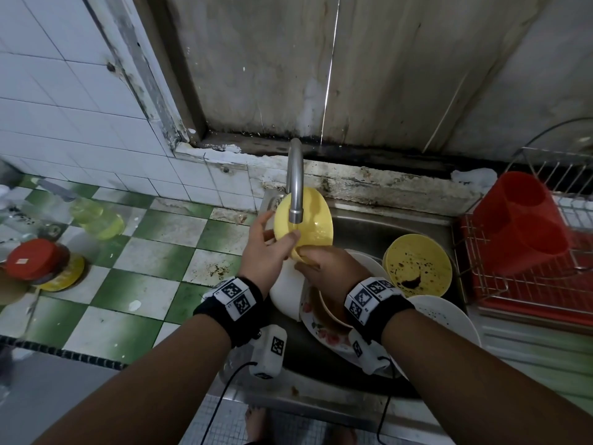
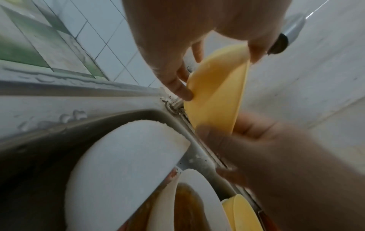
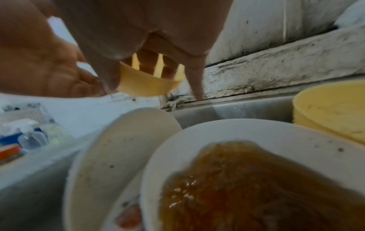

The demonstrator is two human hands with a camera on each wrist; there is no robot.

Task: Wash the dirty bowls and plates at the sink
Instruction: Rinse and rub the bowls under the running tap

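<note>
Under the tap (image 1: 295, 184), at 12 o'clock of the sink (image 1: 378, 228), a yellow bowl (image 1: 313, 224) is held tilted on edge by both hands. Left hand (image 1: 268, 248): bowl gripped, thumb curled over the near rim, other fingers (image 2: 180, 89) spread on the outer wall. Right hand (image 1: 327, 268): lower rim gripped at 6 o'clock of the bowl, fingers (image 3: 149, 62) curled inside it, thumb outside. Whether water is running cannot be told.

Below the hands, a white bowl (image 1: 285, 293) is seen on its side, and just beside it at 3 o'clock a second white bowl (image 3: 256, 171) is filled with brown liquid; this one is set on a flowered plate (image 1: 324, 332). At 3 o'clock of the sink a dirty yellow bowl (image 1: 417, 264) is leaned on edge, dark specks inside. A white plate (image 1: 446, 316) is lying at 4 o'clock, touching the pile.

At 3 o'clock beside the sink, a wire rack (image 1: 545, 277) is loaded with a red holder (image 1: 519, 220). At 9 o'clock the green-and-white tiled bench (image 1: 154, 261) is occupied by a red-lidded jar (image 1: 35, 260) and a clear bottle of yellowish liquid (image 1: 96, 216), well apart from the sink.
</note>
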